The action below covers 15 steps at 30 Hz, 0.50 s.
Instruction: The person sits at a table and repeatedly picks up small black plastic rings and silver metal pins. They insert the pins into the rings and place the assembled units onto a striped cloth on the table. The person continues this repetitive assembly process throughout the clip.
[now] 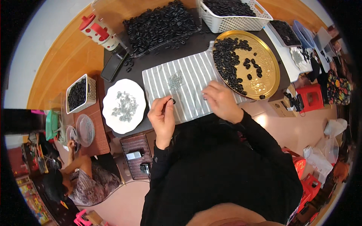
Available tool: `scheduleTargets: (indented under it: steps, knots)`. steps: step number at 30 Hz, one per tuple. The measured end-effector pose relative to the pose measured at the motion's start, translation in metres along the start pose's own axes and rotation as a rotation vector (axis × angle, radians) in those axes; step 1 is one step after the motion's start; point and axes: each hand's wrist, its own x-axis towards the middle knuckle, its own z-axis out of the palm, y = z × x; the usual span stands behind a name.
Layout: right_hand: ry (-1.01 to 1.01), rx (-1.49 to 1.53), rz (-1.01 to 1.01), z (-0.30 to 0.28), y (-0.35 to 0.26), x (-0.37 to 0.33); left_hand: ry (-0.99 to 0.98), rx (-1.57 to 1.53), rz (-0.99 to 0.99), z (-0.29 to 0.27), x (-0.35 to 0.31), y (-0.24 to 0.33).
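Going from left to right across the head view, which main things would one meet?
Leftmost white perforated basket, white wavy-rimmed plate, pile of small silvery pieces, round golden tray, red plastic stool.

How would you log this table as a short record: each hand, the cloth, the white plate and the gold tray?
Left hand: pinching a small black piece
Right hand: over the cloth, a dark bit at its fingertips, grip unclear
Cloth: grey, white-striped, bearing a silvery pile
White plate: more silvery pieces
Gold tray: loose black parts, mostly leftward
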Motion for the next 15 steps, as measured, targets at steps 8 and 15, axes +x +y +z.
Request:
scheduleTargets:
  steps: [8,15]
  knots:
    - [-0.127,-0.194,0.056,0.009,-0.019,0.033,0.015,0.233,0.152,0.001,0.006,-0.003]
    - [-0.219,-0.257,0.088,0.037,-0.020,0.066,0.017,0.304,0.132,0.000,0.005,-0.004]
